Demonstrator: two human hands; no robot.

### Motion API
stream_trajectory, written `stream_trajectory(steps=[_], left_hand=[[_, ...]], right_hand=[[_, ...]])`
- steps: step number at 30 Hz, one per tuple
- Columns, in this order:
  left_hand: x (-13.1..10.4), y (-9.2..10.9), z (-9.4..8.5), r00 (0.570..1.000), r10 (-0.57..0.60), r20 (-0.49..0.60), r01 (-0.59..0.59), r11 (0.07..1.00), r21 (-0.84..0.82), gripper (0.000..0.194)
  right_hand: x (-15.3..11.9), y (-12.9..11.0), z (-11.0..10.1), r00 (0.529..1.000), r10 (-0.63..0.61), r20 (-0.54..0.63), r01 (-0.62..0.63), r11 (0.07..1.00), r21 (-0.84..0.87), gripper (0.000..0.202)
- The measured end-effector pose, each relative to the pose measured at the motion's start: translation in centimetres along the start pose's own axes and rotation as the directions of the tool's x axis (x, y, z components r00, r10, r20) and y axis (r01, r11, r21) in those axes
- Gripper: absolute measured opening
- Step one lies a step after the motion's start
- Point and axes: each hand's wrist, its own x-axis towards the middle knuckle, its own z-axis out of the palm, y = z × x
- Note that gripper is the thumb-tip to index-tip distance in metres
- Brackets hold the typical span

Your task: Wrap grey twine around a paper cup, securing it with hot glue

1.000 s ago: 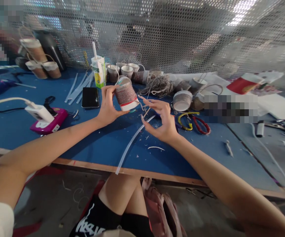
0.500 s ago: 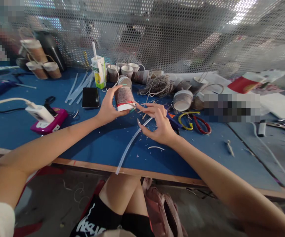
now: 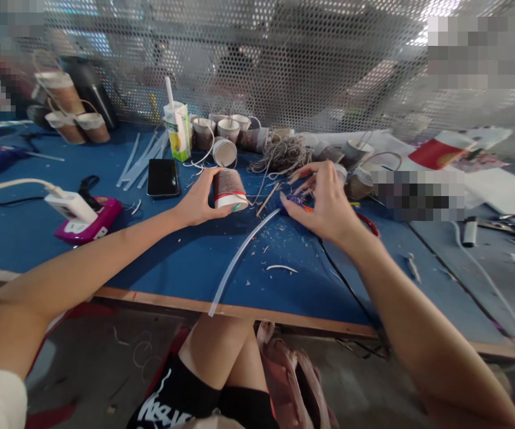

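My left hand (image 3: 200, 199) grips a small paper cup (image 3: 229, 183) wrapped in grey-brown yarn. A red band runs near its white end, and the cup is tilted over the blue table (image 3: 194, 262). A strand of yarn trails from it to the right. My right hand (image 3: 326, 199) hovers over a blue glue gun (image 3: 289, 204), fingers apart, its thumb at the gun's edge; the hand hides most of the gun. A long translucent glue stick (image 3: 239, 257) runs from the gun to the table's front edge.
Behind stand several wrapped cups (image 3: 229, 128), a tangle of yarn (image 3: 284, 156) and a drink carton (image 3: 178, 131). At left are a phone (image 3: 163, 177) and a purple power strip (image 3: 88, 220). A black cable (image 3: 346, 280) crosses under my right forearm. Scissors (image 3: 514, 225) lie far right.
My right hand has left the cup's yarn and moved right to the glue gun. The cup in my left hand has shifted slightly right and down.
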Motion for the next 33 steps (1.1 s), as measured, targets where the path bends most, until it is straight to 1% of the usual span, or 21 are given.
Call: stream_trajectory(steps=[1, 2, 3, 5, 6, 8, 9, 11, 13, 14, 15, 17, 19, 21, 23, 25, 26, 27, 29, 31, 33], left_hand=[[0.0, 0.0, -0.1, 1.000, 0.018, 0.022, -0.018, 1.000, 0.004, 0.081], [-0.1, 0.1, -0.2, 0.999, 0.038, 0.039, -0.039, 0.999, 0.009, 0.079], [-0.1, 0.1, -0.2, 0.997, 0.057, 0.046, -0.058, 0.998, 0.018, 0.078], [-0.1, 0.2, -0.1, 0.996, 0.084, 0.013, -0.084, 0.995, 0.046, 0.078], [0.0, 0.2, 0.0, 0.995, 0.095, -0.029, -0.093, 0.993, 0.066, 0.077], [0.0, 0.2, 0.1, 0.977, 0.120, -0.176, -0.101, 0.988, 0.112, 0.078], [0.1, 0.1, 0.1, 0.953, 0.132, -0.272, -0.099, 0.986, 0.132, 0.079], [0.2, -0.3, 0.2, 0.874, 0.137, -0.466, -0.078, 0.987, 0.144, 0.083], [0.2, -0.8, 0.3, 0.797, 0.101, -0.595, -0.038, 0.992, 0.118, 0.086], [0.3, -1.1, 0.5, 0.778, 0.078, -0.623, -0.019, 0.995, 0.100, 0.086], [0.3, -1.3, 0.6, 0.774, 0.056, -0.631, -0.002, 0.996, 0.085, 0.086], [0.3, -1.7, 1.0, 0.790, 0.027, -0.613, 0.022, 0.997, 0.072, 0.084], [0.4, -1.8, 1.4, 0.818, 0.017, -0.575, 0.033, 0.996, 0.077, 0.082], [0.4, -1.6, 1.5, 0.844, 0.013, -0.537, 0.041, 0.995, 0.088, 0.080], [0.3, -1.3, 1.4, 0.862, 0.009, -0.507, 0.043, 0.995, 0.090, 0.079], [0.3, -1.0, 1.3, 0.880, 0.005, -0.476, 0.036, 0.996, 0.077, 0.077], [0.3, -0.8, 1.2, 0.890, 0.004, -0.456, 0.030, 0.997, 0.068, 0.077], [0.3, -0.7, 1.1, 0.902, 0.006, -0.432, 0.024, 0.998, 0.063, 0.077], [0.3, -0.6, 1.0, 0.921, 0.019, -0.388, 0.008, 0.998, 0.069, 0.077], [0.3, -0.6, 0.9, 0.930, 0.036, -0.366, -0.003, 0.996, 0.089, 0.078], [0.3, -0.6, 0.8, 0.934, 0.047, -0.355, -0.011, 0.994, 0.105, 0.077]], right_hand=[[0.2, 0.8, -0.6, 0.991, 0.089, 0.101, -0.078, 0.991, -0.111, 0.050], [0.4, 1.6, -1.0, 0.958, 0.175, 0.226, -0.128, 0.969, -0.210, 0.058], [0.4, 2.2, -1.2, 0.911, 0.235, 0.339, -0.138, 0.948, -0.286, 0.064], [0.3, 2.5, -1.1, 0.840, 0.280, 0.464, -0.089, 0.917, -0.390, 0.067], [0.2, 2.3, -0.8, 0.827, 0.286, 0.483, -0.062, 0.902, -0.428, 0.065], [-0.1, 1.1, 0.0, 0.835, 0.325, 0.444, -0.067, 0.861, -0.504, 0.061], [-0.2, 0.4, 0.4, 0.835, 0.372, 0.405, -0.111, 0.836, -0.537, 0.061], [-0.3, -0.8, 1.1, 0.828, 0.464, 0.315, -0.216, 0.783, -0.583, 0.062], [-0.3, -1.3, 1.5, 0.818, 0.506, 0.273, -0.254, 0.743, -0.619, 0.062], [-0.2, -1.4, 1.5, 0.812, 0.510, 0.283, -0.240, 0.735, -0.634, 0.061], [-0.1, -1.3, 1.5, 0.806, 0.507, 0.304, -0.218, 0.733, -0.644, 0.058], [0.1, -0.8, 1.2, 0.797, 0.500, 0.338, -0.191, 0.740, -0.645, 0.053], [0.4, -0.2, 1.0, 0.810, 0.481, 0.337, -0.193, 0.760, -0.620, 0.049], [0.5, 0.4, 0.7, 0.850, 0.432, 0.301, -0.207, 0.800, -0.564, 0.041], [0.6, 0.9, 0.6, 0.904, 0.363, 0.227, -0.235, 0.864, -0.445, 0.028], [0.6, 1.1, 0.5, 0.936, 0.330, 0.122, -0.304, 0.933, -0.195, 0.020], [0.6, 1.1, 0.5, 0.933, 0.348, 0.093, -0.349, 0.937, -0.009, 0.020], [0.6, 1.0, 0.4, 0.919, 0.382, 0.093, -0.393, 0.899, 0.193, 0.022], [0.5, 0.5, 0.4, 0.886, 0.428, 0.176, -0.453, 0.724, 0.520, 0.028], [0.3, -0.3, 0.3, 0.877, 0.404, 0.262, -0.464, 0.564, 0.684, 0.032], [0.0, -1.1, 0.2, 0.887, 0.347, 0.305, -0.444, 0.455, 0.772, 0.033]])
